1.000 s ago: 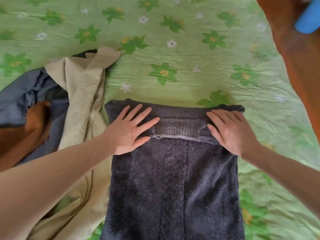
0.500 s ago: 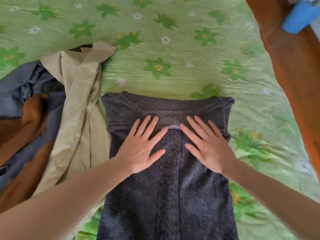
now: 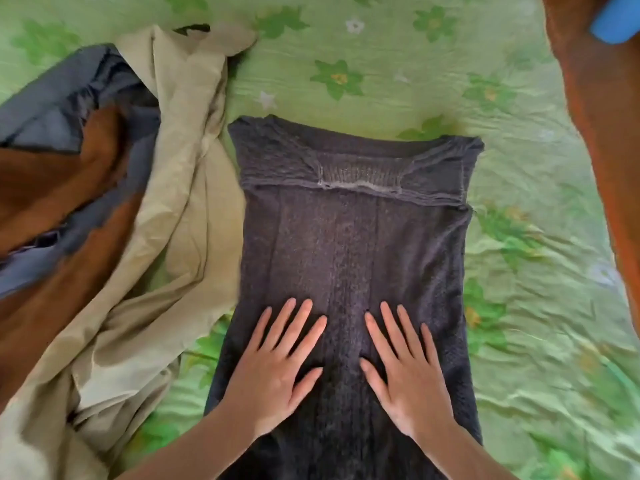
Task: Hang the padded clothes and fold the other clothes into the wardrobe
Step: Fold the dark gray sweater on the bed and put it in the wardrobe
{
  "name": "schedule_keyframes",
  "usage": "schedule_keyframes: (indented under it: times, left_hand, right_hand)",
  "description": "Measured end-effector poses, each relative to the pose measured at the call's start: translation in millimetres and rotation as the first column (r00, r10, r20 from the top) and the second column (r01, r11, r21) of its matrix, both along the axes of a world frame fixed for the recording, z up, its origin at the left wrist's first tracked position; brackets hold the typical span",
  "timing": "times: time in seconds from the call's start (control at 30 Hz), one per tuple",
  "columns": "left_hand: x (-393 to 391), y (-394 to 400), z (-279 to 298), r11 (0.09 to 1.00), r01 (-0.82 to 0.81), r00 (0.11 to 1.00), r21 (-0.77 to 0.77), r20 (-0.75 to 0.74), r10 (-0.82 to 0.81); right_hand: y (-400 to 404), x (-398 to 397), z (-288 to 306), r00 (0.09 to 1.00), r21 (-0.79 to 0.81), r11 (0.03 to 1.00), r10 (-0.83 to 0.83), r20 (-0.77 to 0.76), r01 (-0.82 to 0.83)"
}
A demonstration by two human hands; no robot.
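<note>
hands slid nearer | left hand (image 3: 273,379), right hand (image 3: 407,377) flat on sweater (image 3: 349,237)

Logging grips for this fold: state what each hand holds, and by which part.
Nothing is held. The left hand and right hand lie flat, fingers straight, side by side on the near middle of the dark grey knitted sweater, pressing it.

Flat hands (image 3: 341,372) on dark sweater (image 3: 353,237)

A dark grey knitted sweater (image 3: 349,237) lies flat on the bed, top edge folded over. Beige (image 3: 166,216), blue and brown clothes (image 3: 62,161) lie crumpled beside it.
</note>
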State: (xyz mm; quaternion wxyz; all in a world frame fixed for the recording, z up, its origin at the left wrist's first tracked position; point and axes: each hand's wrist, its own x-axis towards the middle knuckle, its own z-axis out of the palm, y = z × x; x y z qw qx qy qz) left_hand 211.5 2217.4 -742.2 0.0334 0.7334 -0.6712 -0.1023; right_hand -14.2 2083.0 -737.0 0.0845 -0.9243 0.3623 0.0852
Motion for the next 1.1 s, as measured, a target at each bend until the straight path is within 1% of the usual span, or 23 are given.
schedule_keyframes:
  times: [0.17, 0.23, 0.3, 0.37, 0.43, 0.5, 0.53, 0.57, 0.6, 0.63, 0.67, 0.7, 0.73, 0.77, 0.8, 0.87, 0.9, 0.93, 0.97, 1.0, 1.03, 1.07, 1.1]
  left_hand:
    - [-10, 5, -4, 0.997, -0.074, 0.997, -0.015, -0.004, 0.074]
    - [-18, 13, 1, 0.992, -0.128, 0.992, 0.009, 0.009, 0.128]
    - [-28, 34, 5, 0.977, -0.210, 0.977, 0.019, 0.033, 0.210]
    - [-38, 63, 10, 0.949, -0.310, 0.950, 0.051, 0.057, 0.307]
    - [-45, 97, 12, 0.911, -0.404, 0.915, 0.085, 0.053, 0.401]
    - [-51, 127, 13, 0.871, -0.479, 0.877, 0.104, 0.023, 0.480]
    - [-55, 139, 14, 0.843, -0.530, 0.846, 0.093, -0.007, 0.533]
    - [-60, 149, 16, 0.790, -0.609, 0.787, 0.077, -0.064, 0.613]
    - [-66, 157, 19, 0.706, -0.704, 0.693, 0.074, -0.145, 0.706]
    - [-71, 163, 22, 0.615, -0.784, 0.586, 0.082, -0.230, 0.777]
    - [-74, 167, 29, 0.546, -0.831, 0.492, 0.110, -0.313, 0.812]
    - [-75, 171, 36, 0.506, -0.849, 0.418, 0.151, -0.393, 0.819]
    - [-74, 173, 43, 0.490, -0.848, 0.354, 0.204, -0.471, 0.808]
    - [-74, 175, 51, 0.486, -0.830, 0.286, 0.275, -0.538, 0.793]
    - [-72, 175, 57, 0.483, -0.799, 0.208, 0.358, -0.589, 0.781]
    - [-63, 174, 65, 0.455, -0.714, 0.023, 0.533, -0.631, 0.775]
    - [-59, 175, 69, 0.439, -0.658, -0.064, 0.612, -0.627, 0.777]
    - [-57, 176, 74, 0.431, -0.597, -0.131, 0.677, -0.611, 0.780]
    - [-54, 179, 79, 0.426, -0.542, -0.180, 0.724, -0.595, 0.783]
    - [-51, 183, 82, 0.427, -0.507, -0.207, 0.749, -0.586, 0.783]
    - [-48, 187, 84, 0.426, -0.499, -0.219, 0.755, -0.585, 0.781]
    - [-44, 192, 86, 0.421, -0.522, -0.215, 0.742, -0.592, 0.777]
    - [-40, 199, 84, 0.415, -0.576, -0.166, 0.704, -0.598, 0.784]
  right_hand:
    - [0, 2, 2, 1.000, 0.027, 1.000, -0.016, -0.010, 0.016]
    - [5, -9, 7, 1.000, 0.033, 0.999, -0.016, -0.023, 0.016]
    - [17, -29, 11, 0.998, 0.007, 0.998, -0.061, -0.032, 0.061]
    - [34, -57, 15, 0.990, -0.031, 0.991, -0.132, -0.045, 0.130]
    - [53, -85, 17, 0.981, -0.038, 0.981, -0.193, -0.023, 0.192]
    - [64, -103, 20, 0.970, -0.036, 0.970, -0.240, 0.031, 0.241]
    - [69, -108, 20, 0.959, -0.028, 0.961, -0.271, 0.084, 0.274]
    - [76, -111, 21, 0.934, 0.011, 0.945, -0.325, 0.152, 0.327]
    - [85, -114, 23, 0.882, 0.076, 0.910, -0.414, 0.225, 0.408]
    - [95, -118, 25, 0.804, 0.167, 0.851, -0.525, 0.281, 0.498]
    - [104, -121, 29, 0.711, 0.266, 0.776, -0.631, 0.311, 0.572]
    - [111, -124, 37, 0.626, 0.365, 0.697, -0.716, 0.307, 0.618]
    - [116, -126, 45, 0.539, 0.481, 0.597, -0.797, 0.271, 0.642]
    - [118, -128, 51, 0.462, 0.596, 0.482, -0.864, 0.201, 0.642]
    - [120, -132, 54, 0.432, 0.667, 0.400, -0.893, 0.128, 0.629]
    - [123, -139, 61, 0.467, 0.726, 0.352, -0.883, 0.048, 0.591]
    - [124, -141, 64, 0.460, 0.756, 0.322, -0.887, 0.031, 0.570]
    - [124, -142, 70, 0.422, 0.797, 0.269, -0.906, 0.019, 0.541]
    - [126, -142, 80, 0.381, 0.837, 0.212, -0.925, 0.004, 0.504]
    - [127, -144, 88, 0.351, 0.858, 0.191, -0.936, 0.014, 0.476]
    - [128, -146, 95, 0.338, 0.852, 0.218, -0.940, 0.051, 0.477]
    - [130, -150, 99, 0.347, 0.812, 0.266, -0.934, 0.085, 0.519]
    - [132, -154, 101, 0.363, 0.761, 0.312, -0.925, 0.109, 0.568]
